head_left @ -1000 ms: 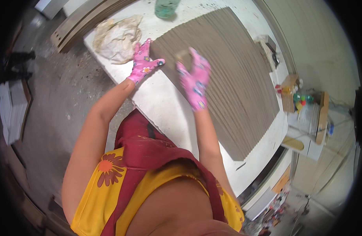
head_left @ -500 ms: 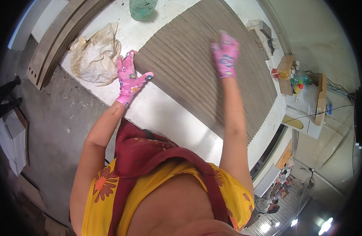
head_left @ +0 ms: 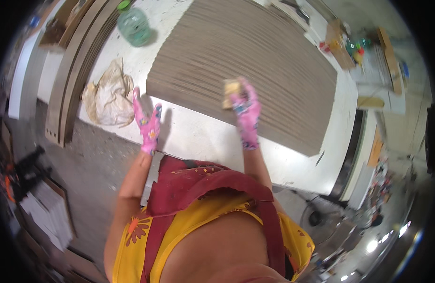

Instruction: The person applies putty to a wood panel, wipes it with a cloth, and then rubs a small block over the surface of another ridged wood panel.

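A wide batch of grey-brown strips (head_left: pixel 203 52), set side by side with a ridged top, lies on the white table (head_left: pixel 194 128). My right hand (head_left: pixel 248 113), in a pink flowered glove, grips a yellowish sponge-like block (head_left: pixel 231 88) over the near part of the strips. What exactly the block is remains blurred. My left hand (head_left: pixel 147 125), gloved alike, hangs over the table's near edge with thumb and fingers spread, holding nothing. It is close to the strips' near left corner and beside a crumpled, stained white cloth (head_left: pixel 109 101).
A green-tinted bottle (head_left: pixel 134 29) with a green cap stands at the far left of the table. Long curved boards (head_left: pixel 66 94) rise along the left side. Cardboard boxes (head_left: pixel 339 45) with small bottles sit at the right. White panels (head_left: pixel 50 214) lean near the floor.
My right hand has come nearer and left across the strips, and its yellowish block now shows. My left hand has drawn back from the strips' corner. The view has shifted, showing the whole bottle.
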`<state>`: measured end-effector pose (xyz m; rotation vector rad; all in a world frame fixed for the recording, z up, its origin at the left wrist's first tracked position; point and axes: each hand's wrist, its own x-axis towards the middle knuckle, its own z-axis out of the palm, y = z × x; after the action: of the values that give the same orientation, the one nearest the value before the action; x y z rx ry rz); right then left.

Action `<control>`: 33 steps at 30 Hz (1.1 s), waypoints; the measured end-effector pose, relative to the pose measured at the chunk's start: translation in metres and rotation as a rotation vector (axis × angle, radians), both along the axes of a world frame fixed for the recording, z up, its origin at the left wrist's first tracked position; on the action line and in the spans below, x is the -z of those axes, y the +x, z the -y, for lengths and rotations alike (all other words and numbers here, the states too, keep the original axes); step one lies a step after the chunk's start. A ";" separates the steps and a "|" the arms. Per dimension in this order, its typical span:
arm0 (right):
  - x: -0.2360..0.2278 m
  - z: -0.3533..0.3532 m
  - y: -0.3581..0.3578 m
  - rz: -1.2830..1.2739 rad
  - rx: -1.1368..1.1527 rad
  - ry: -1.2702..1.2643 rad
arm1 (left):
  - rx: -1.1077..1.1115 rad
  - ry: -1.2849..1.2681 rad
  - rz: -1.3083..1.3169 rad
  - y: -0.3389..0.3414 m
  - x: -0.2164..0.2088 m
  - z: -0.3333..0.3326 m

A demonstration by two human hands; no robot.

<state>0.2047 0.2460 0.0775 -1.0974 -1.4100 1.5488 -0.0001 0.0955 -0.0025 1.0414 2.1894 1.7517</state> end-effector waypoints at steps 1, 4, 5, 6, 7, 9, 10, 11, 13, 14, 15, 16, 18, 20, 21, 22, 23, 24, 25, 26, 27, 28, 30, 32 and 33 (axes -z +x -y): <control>0.006 0.021 -0.002 -0.097 -0.021 -0.144 | 0.019 0.021 0.036 0.009 -0.006 0.008; 0.038 0.059 -0.003 -0.421 -0.195 -0.385 | 0.197 0.042 0.198 0.046 -0.030 0.030; 0.029 0.069 -0.005 -0.424 -0.228 -0.502 | 0.313 0.018 0.293 0.054 -0.031 0.038; 0.029 0.078 -0.008 -0.443 -0.250 -0.507 | 0.415 -0.010 0.390 0.063 -0.029 0.047; 0.030 0.086 -0.009 -0.458 -0.255 -0.517 | 0.411 0.048 0.606 0.077 -0.028 0.051; 0.033 0.099 -0.016 -0.466 -0.265 -0.530 | 0.391 0.090 0.853 0.093 -0.034 0.053; 0.032 0.105 -0.019 -0.456 -0.260 -0.533 | 0.387 0.068 0.893 0.094 -0.040 0.052; 0.032 0.110 -0.022 -0.440 -0.270 -0.530 | 0.379 0.174 0.947 0.093 -0.042 0.053; 0.030 0.117 -0.025 -0.447 -0.261 -0.521 | 0.315 0.226 0.947 0.092 -0.047 0.058; 0.030 0.120 -0.029 -0.448 -0.269 -0.520 | 0.263 0.239 0.927 0.088 -0.044 0.063; 0.024 0.120 -0.028 -0.430 -0.280 -0.505 | 0.234 0.256 0.924 0.086 -0.043 0.064; 0.025 0.121 -0.028 -0.376 -0.306 -0.494 | 0.215 0.269 0.878 0.078 -0.042 0.067; 0.034 0.122 -0.026 -0.260 -0.342 -0.468 | 0.187 0.287 0.798 0.059 -0.042 0.064; 0.049 0.120 -0.025 -0.306 -0.373 -0.359 | 0.148 0.085 0.626 0.019 -0.059 0.057; 0.058 0.115 -0.018 -0.297 -0.392 -0.360 | 0.098 0.153 0.682 0.005 -0.072 0.045; 0.062 0.110 -0.012 -0.286 -0.393 -0.356 | 0.060 0.129 0.581 -0.021 -0.069 0.037; 0.055 0.106 -0.010 -0.233 -0.426 -0.438 | -0.036 -0.041 0.364 -0.051 -0.067 0.030; 0.058 0.103 -0.003 -0.225 -0.458 -0.477 | 0.006 -0.119 0.210 -0.090 -0.053 0.021; 0.061 0.104 0.001 -0.194 -0.470 -0.454 | -0.041 -0.108 0.124 -0.122 -0.041 0.015; 0.068 0.105 0.005 -0.159 -0.460 -0.435 | -0.056 -0.075 0.006 -0.123 -0.059 0.003; 0.081 0.107 0.005 -0.203 -0.469 -0.472 | -0.159 -0.244 -0.259 -0.161 -0.046 -0.002; 0.094 0.106 0.007 -0.245 -0.474 -0.506 | -0.086 -0.157 -0.139 -0.195 -0.021 -0.006; 0.095 0.105 0.008 -0.183 -0.452 -0.472 | 0.017 -0.076 0.130 -0.233 0.017 -0.015; 0.072 0.101 0.008 -0.184 -0.408 -0.402 | 0.012 -0.106 0.195 -0.294 0.057 -0.016; 0.067 0.100 0.010 -0.181 -0.401 -0.378 | 0.025 -0.139 0.268 -0.304 0.066 -0.024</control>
<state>0.2142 0.1462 0.0108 -0.8859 -1.2963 2.2128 -0.3038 0.1200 -0.0689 0.7512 2.0869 1.5965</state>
